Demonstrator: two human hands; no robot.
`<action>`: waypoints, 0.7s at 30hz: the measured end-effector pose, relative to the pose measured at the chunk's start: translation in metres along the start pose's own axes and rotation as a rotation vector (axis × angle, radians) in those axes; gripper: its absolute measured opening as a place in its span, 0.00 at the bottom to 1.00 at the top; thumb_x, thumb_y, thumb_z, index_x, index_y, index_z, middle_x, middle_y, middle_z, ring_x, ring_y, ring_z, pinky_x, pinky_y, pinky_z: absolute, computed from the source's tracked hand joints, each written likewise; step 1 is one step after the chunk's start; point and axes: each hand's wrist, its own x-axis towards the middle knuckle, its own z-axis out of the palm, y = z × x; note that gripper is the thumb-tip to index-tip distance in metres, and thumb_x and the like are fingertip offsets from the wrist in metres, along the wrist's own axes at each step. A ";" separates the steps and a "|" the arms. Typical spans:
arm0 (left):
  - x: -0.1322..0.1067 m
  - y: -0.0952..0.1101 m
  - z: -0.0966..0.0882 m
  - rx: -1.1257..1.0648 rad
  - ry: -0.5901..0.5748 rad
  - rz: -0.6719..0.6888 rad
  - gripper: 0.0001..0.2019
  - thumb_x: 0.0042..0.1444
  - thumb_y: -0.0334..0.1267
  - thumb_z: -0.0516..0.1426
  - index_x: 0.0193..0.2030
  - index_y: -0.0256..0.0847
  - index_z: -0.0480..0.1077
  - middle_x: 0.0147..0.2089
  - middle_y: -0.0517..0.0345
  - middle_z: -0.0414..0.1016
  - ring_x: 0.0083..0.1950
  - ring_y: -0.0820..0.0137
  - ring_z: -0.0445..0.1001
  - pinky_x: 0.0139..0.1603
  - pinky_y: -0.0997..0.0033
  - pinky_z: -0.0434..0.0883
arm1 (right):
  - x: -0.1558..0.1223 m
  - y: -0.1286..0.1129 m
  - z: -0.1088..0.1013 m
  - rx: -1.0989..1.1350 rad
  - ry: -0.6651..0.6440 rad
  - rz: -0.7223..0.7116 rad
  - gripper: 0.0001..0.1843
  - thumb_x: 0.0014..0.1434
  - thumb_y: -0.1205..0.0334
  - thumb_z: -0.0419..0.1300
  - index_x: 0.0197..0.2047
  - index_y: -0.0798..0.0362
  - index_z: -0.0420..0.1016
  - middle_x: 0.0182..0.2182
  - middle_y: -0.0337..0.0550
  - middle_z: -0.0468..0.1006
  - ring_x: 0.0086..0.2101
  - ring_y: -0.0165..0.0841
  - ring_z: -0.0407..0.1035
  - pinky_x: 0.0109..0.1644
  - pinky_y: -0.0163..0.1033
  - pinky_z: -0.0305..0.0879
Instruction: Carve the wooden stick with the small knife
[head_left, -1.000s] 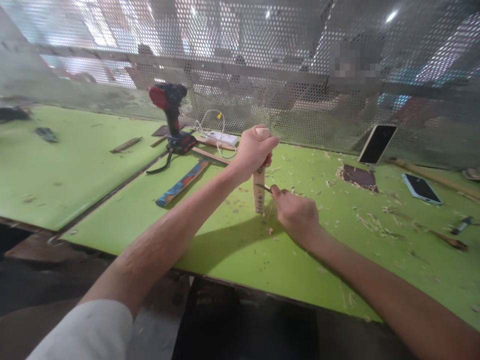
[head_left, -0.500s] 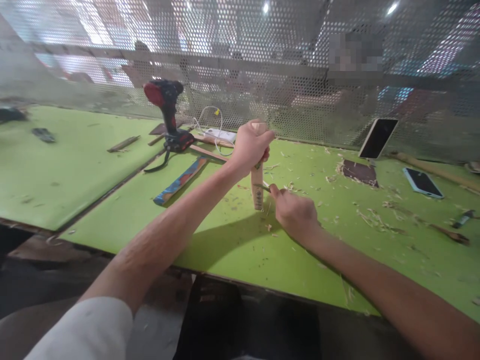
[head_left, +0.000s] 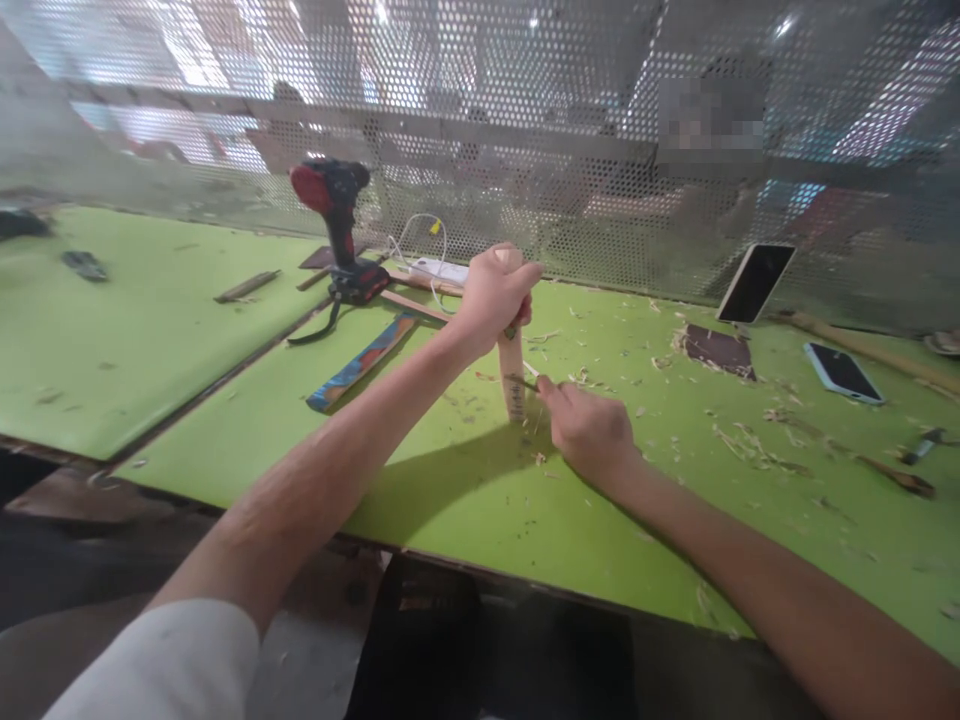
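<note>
A flat strip of light wood (head_left: 511,372) with dark printed characters stands nearly upright, its lower end on the green tabletop (head_left: 450,520). My left hand (head_left: 499,292) is closed around its upper part. Lower down on the right, my right hand (head_left: 589,425) is closed on a small knife (head_left: 528,383), and its thin blade lies against the wood's face near the characters. The knife's handle is hidden inside the fist. Pale wood shavings lie on the table around the strip.
A red and black cordless drill (head_left: 341,235) stands at the back left, near a white power strip (head_left: 439,270). A blue patterned strip (head_left: 360,362) lies in front. On the right are a propped phone (head_left: 757,283), a flat phone (head_left: 845,372) and brown sandpaper (head_left: 718,350). Perforated metal screen (head_left: 525,180) behind.
My left hand and the top of the wood strip have tipped slightly to the left. The knife has moved a little down along the strip with my right hand.
</note>
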 end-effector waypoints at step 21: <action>0.002 0.001 -0.001 0.003 -0.014 -0.033 0.16 0.58 0.30 0.60 0.28 0.45 0.55 0.15 0.72 0.58 0.13 0.80 0.57 0.16 0.80 0.58 | -0.007 -0.006 -0.003 -0.048 -0.078 -0.037 0.27 0.71 0.75 0.42 0.57 0.62 0.80 0.22 0.44 0.76 0.16 0.26 0.54 0.19 0.35 0.41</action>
